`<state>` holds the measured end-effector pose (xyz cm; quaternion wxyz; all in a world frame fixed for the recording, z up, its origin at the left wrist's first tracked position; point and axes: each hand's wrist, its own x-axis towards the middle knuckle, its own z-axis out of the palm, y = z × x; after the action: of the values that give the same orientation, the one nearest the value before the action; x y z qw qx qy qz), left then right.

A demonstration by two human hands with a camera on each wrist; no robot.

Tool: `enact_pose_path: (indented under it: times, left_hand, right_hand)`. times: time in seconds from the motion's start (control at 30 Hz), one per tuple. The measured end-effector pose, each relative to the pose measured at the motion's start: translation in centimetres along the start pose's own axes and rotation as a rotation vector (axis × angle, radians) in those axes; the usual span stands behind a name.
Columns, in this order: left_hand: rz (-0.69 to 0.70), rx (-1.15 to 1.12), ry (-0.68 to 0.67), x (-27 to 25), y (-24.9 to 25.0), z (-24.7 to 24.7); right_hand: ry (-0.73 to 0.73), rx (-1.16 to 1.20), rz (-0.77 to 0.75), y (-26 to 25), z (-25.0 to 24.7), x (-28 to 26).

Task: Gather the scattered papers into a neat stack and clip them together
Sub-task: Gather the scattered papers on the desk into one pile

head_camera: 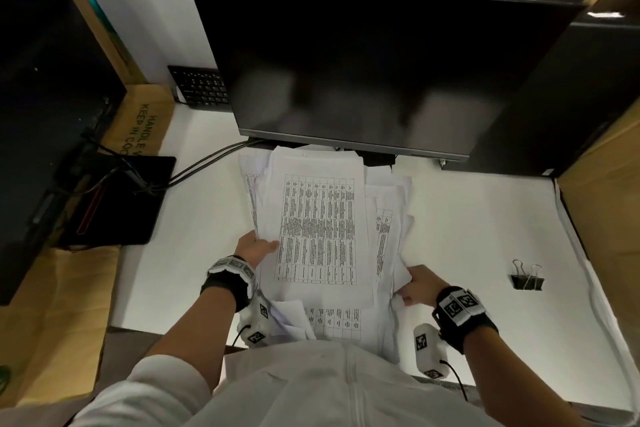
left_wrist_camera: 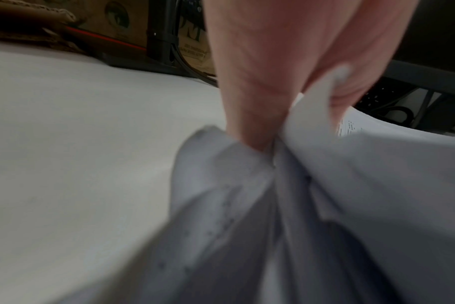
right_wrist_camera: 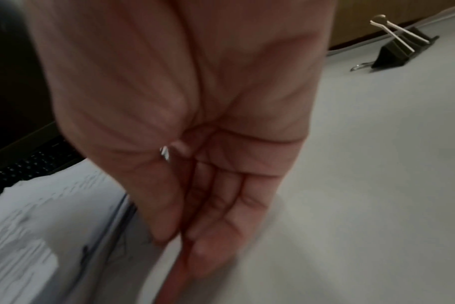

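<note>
Both hands are on the papers [head_camera: 317, 229], a loose, fanned heap lying on the white desk [head_camera: 467, 225] at the centre of the head view, just below the monitor [head_camera: 363, 62]. The left hand [head_camera: 254, 248] grips the heap's left edge, thumb on the printed top sheet and fingers tucked under; the left wrist view shows the sheets bunched and creased around that thumb. The right hand [head_camera: 417, 284] meets the lower right corner of the heap, and in the right wrist view its fingers [right_wrist_camera: 221, 216] lie straight and close together, edge-on against the paper's side, pressing, not pinching. Both forearms reach forward from the bottom of the frame, wrists turned inward toward each other. The sheets look light, floppy and slick against one another, so I judge they will slide and buckle if squeezed at one spot; holding both long edges with flat palms and tapping the pile square should serve better. The clip [head_camera: 527, 279] sits well apart at the right of the frame, untouched; it looks stiff-sprung and is best opened by its wire handles.
</note>
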<state>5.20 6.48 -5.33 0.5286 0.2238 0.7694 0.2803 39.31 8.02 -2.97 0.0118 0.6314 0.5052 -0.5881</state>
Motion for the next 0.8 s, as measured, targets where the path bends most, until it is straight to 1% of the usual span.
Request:
enact_pose_path:
  times: [0.03, 0.1, 0.13, 0.2, 0.27, 0.3, 0.37, 0.4, 0.43, 0.5, 0.57, 0.63, 0.7, 0.73, 0.8]
  left_hand:
    - [-0.023, -0.02, -0.024, -0.2, 0.2, -0.1]
    - [-0.067, -0.031, -0.043, -0.1, 0.8, -0.2]
    - [-0.09, -0.03, -0.049, -0.2, 1.3, 0.0]
    - [-0.083, -0.011, -0.077, -1.5, 2.9, 0.7]
    - [-0.074, 0.089, -0.062, -2.4, 3.7, 1.7]
    - [-0.074, 0.14, -0.059, -2.6, 3.8, 2.1]
    - [-0.09, 0.192, -0.077, -2.7, 3.3, 2.2]
    - [-0.095, 0.2, -0.09, -3.0, 2.8, 1.9]
    - [-0.124, 0.176, -0.115, -3.4, 2.3, 1.6]
    - [-0.139, 0.086, -0.145, -4.4, 1.2, 0.7]
    - [-0.152, 0.076, -0.171, -5.0, -0.2, 0.2]
    - [-0.159, 0.176, -0.221, -5.7, -0.9, -0.3]
    - [-0.141, 0.212, -0.276, -6.6, -1.4, -0.6]
    - [-0.145, 0.164, -0.336, -7.0, -1.7, -0.8]
    - [-0.141, -0.003, -0.428, -7.4, -2.5, -1.2]
  right_hand:
    - [0.059, 0.037, -0.049, -0.2, 0.0, 0.2]
    - [0.16, 0.183, -0.115, -0.8, 0.2, 0.2]
    - [0.154, 0.259, -0.095, -1.3, 0.2, 0.0]
    - [0.043, 0.325, -0.056, -1.9, 0.5, -0.3]
    - [0.006, 0.262, -0.124, -1.9, 0.9, 0.0]
    - [0.044, 0.21, -0.161, -1.6, 0.9, 0.3]
    - [0.115, 0.156, -0.154, -0.9, 1.1, 0.7]
    - [0.12, 0.171, -0.145, -0.4, 1.2, 0.8]
    - [0.119, 0.199, -0.129, 0.2, 1.3, 0.9]
    - [0.111, 0.272, -0.115, 0.4, 1.6, 0.2]
    - [0.107, 0.307, -0.104, 0.0, 2.0, -0.5]
    - [0.144, 0.398, -0.075, -0.3, 2.3, -0.6]
    - [0.184, 0.489, -0.076, -0.9, 2.8, -0.6]
    - [0.192, 0.509, -0.059, -1.4, 3.1, -0.7]
    - [0.194, 0.491, -0.049, -1.6, 3.5, -0.7]
